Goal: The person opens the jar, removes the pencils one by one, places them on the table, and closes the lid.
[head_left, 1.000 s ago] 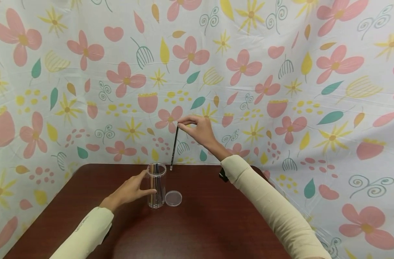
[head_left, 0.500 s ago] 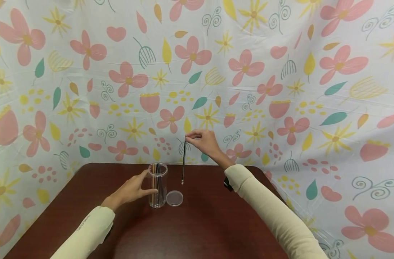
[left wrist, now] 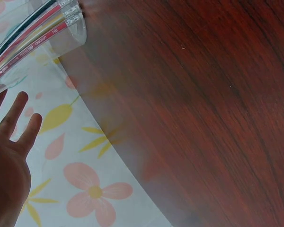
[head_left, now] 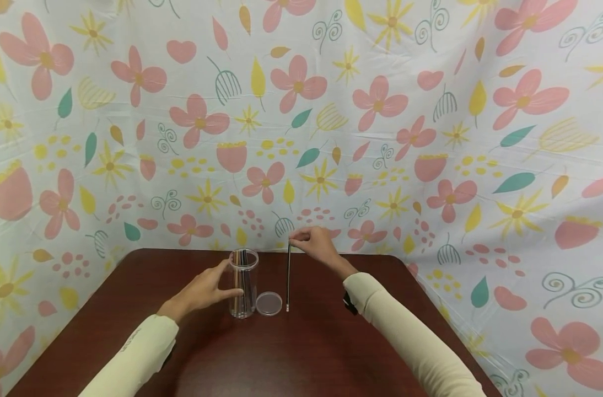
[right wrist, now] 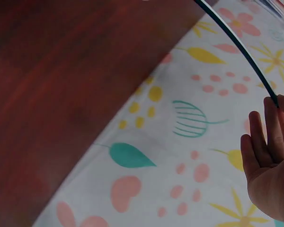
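Observation:
My left hand [head_left: 202, 291] grips a clear round jar [head_left: 251, 284], its thumb across the near side and its fingers behind. Several pencils [left wrist: 33, 40] in red, yellow and dark colours lean inside, silver ferrules at the jar's bottom. To the right, my right hand [head_left: 317, 244] pinches a dark pencil [head_left: 289, 275] by its top end between thumb and fingertips. That pencil hangs upright, eraser end down, its lower tip close over the table just right of a clear round lid [head_left: 269, 304]. In the right wrist view the same pencil runs up and left from the fingertips.
The lid lies flat beside the jar's base. All of this is on a dark red-brown wooden table [head_left: 262, 358]. Behind its far edge hangs a white curtain [head_left: 331, 187] printed with flowers and leaves.
My right hand has lowered the dark pencil and shifted it slightly right, from above the table's far edge to beside the lid. The left hand keeps its grip on the jar.

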`<state>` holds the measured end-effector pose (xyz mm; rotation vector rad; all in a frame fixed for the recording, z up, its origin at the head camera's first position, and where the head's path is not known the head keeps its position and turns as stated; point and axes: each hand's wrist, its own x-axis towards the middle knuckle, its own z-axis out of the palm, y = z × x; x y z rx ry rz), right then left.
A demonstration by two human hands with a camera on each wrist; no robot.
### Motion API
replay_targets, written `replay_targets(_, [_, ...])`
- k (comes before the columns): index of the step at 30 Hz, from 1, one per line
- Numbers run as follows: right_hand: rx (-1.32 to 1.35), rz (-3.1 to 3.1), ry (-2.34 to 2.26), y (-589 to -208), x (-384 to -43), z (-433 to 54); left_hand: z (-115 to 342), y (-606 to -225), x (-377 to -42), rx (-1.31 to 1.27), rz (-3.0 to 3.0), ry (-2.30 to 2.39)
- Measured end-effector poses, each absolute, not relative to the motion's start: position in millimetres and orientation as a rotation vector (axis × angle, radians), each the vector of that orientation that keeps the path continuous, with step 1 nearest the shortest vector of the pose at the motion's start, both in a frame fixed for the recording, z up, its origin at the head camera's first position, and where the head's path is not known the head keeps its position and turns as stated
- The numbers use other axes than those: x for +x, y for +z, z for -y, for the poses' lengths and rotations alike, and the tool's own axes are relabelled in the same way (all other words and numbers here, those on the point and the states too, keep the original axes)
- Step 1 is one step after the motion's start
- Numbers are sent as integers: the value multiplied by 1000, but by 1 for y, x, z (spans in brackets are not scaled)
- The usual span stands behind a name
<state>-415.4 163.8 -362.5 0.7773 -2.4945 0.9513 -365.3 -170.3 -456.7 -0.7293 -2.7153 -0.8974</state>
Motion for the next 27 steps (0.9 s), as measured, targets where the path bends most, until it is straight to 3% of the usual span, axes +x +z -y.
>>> replay_targets(27, [555,2555,1044,-453,-431,-159,171,-449,-366,-749,2735,-965])
